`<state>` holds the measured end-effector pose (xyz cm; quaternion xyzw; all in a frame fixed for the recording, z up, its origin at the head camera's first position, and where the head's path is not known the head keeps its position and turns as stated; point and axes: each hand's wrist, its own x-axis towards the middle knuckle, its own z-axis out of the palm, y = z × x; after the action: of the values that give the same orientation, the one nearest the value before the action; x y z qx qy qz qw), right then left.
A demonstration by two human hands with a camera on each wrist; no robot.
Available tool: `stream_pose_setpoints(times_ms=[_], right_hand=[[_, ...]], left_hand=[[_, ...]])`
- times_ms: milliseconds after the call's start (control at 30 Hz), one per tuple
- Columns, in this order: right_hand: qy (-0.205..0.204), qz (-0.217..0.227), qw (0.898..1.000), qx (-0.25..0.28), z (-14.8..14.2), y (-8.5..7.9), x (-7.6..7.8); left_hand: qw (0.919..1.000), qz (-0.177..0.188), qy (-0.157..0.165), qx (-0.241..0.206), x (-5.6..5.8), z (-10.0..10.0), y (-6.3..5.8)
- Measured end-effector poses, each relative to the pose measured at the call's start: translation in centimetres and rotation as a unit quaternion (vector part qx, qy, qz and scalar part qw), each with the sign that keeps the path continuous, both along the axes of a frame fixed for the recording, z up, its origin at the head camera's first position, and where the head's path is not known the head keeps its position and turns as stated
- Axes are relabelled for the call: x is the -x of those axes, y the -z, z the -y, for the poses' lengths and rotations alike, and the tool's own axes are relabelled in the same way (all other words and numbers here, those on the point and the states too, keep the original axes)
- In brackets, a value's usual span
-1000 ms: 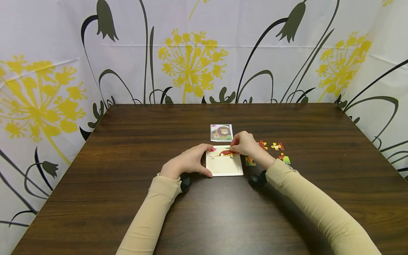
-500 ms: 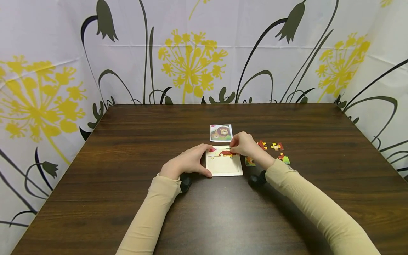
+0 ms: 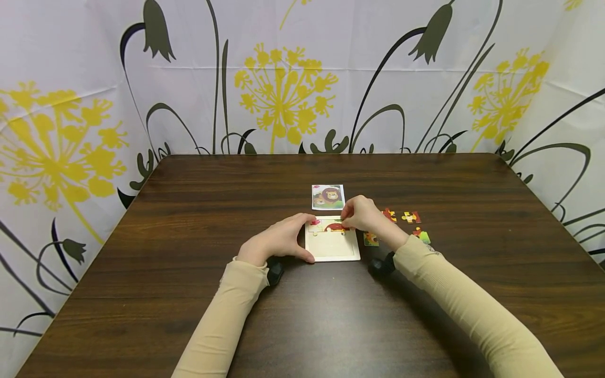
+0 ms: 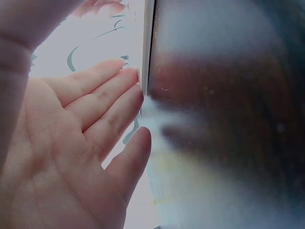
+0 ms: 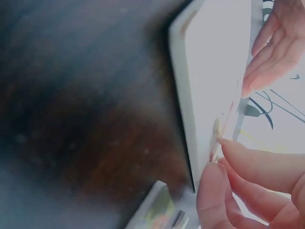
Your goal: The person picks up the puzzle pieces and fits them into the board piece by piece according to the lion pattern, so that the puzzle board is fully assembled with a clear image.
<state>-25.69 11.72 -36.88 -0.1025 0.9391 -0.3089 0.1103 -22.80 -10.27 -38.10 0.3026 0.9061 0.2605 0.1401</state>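
A pale square puzzle tray (image 3: 333,251) lies on the table, pieces with pink flower and red mane in its upper part. My left hand (image 3: 276,240) holds the tray's left side, index finger by the upper corner and thumb at the lower one. Straight left fingers (image 4: 107,112) show in the left wrist view. At the tray's upper right, my right hand (image 3: 366,214) pinches a puzzle piece (image 3: 346,226) between thumb and fingers, mostly hidden by the hand. The right wrist view shows the right hand (image 5: 259,183) with its fingertips at the tray (image 5: 190,100).
A lion picture card (image 3: 328,197) lies just behind the tray. Several loose pieces sit to the right, among them a yellow-and-red piece (image 3: 411,217), a green-and-red piece (image 3: 422,235) and one partly under the right wrist (image 3: 371,239). A floral cloth (image 3: 283,79) hangs behind the table (image 3: 236,178).
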Motion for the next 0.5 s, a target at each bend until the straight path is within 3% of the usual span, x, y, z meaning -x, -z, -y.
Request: stream_pose_setpoints(times_ms=[500], right_hand=[[-0.015,0.004,1.0,-0.016,-0.16,-0.07,-0.17]], left_hand=[[1.0,0.0,0.0,-0.004,-0.05,-0.05,-0.01]])
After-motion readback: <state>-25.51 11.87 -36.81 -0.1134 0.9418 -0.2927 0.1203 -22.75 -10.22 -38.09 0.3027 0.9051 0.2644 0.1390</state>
